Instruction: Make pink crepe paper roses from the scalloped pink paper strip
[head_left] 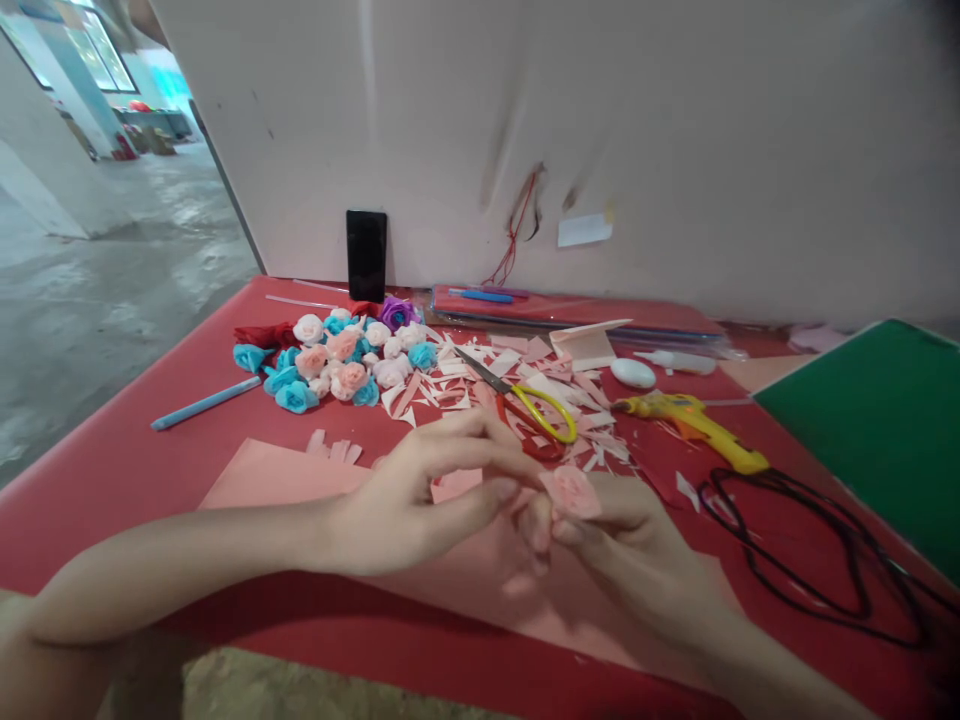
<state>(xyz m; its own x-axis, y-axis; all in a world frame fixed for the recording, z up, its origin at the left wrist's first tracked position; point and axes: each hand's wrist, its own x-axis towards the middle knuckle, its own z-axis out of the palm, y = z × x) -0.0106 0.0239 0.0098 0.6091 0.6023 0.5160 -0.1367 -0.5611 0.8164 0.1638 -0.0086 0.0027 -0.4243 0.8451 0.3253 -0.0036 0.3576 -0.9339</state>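
Note:
A pale pink paper rose (574,492) is pinched between the thumb and fingers of my right hand (637,560), its rolled petals facing up. From the left, my left hand (420,490) reaches across with bent fingers, thumb apart from them. Its fingertips are at the rose's near-left edge; whether they press on a petal is hard to make out. Beneath both hands lies a sheet of pink paper (510,600). Just beyond them, scissors with yellow and red handles (540,412) rest on pink and white paper scraps (442,385).
Finished paper roses (349,380) in several colours are heaped at the left, near a blue pen (206,403). A yellow glue gun (694,425) with a black cable (832,600) lies right, beside a green board (885,430). A phone (366,255) leans on the white wall.

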